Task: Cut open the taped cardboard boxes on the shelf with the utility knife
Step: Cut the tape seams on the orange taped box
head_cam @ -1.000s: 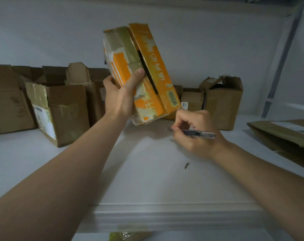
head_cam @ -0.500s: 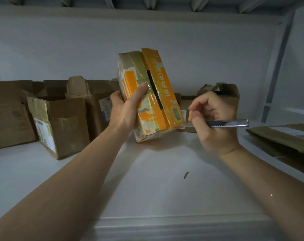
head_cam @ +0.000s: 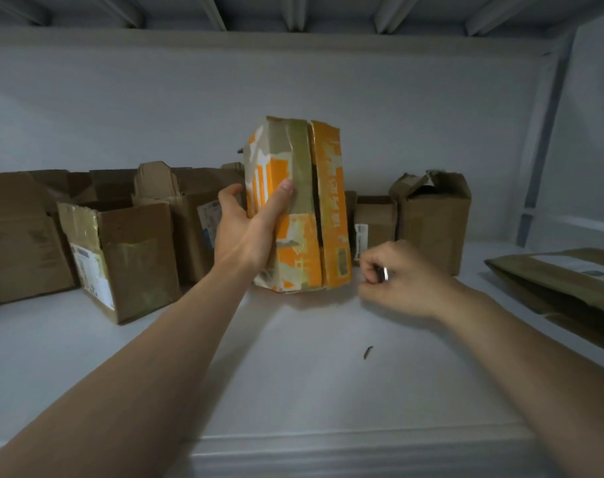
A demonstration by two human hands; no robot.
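An orange and white cardboard box (head_cam: pixel 330 208), wrapped in clear tape, stands upright on the white shelf (head_cam: pixel 293 367) with a dark slit running down its front. My left hand (head_cam: pixel 249 232) grips its left side, thumb across the front. To the right of the box's lower corner, my right hand (head_cam: pixel 400 281) is curled round the utility knife (head_cam: pixel 383 273). Only the knife's metal end shows between my fingers, seen end on. The hand sits low, just above the shelf.
Opened brown boxes (head_cam: pixel 128 257) line the back wall on the left, and two more (head_cam: pixel 431 215) stand behind on the right. A flat brown package (head_cam: pixel 562 284) lies at the right edge. A small dark scrap (head_cam: pixel 367 352) lies on the shelf.
My left hand has turned the orange box from tilted to upright and set it down on the shelf. My right hand has dropped and swung the knife from sideways to pointing toward me.
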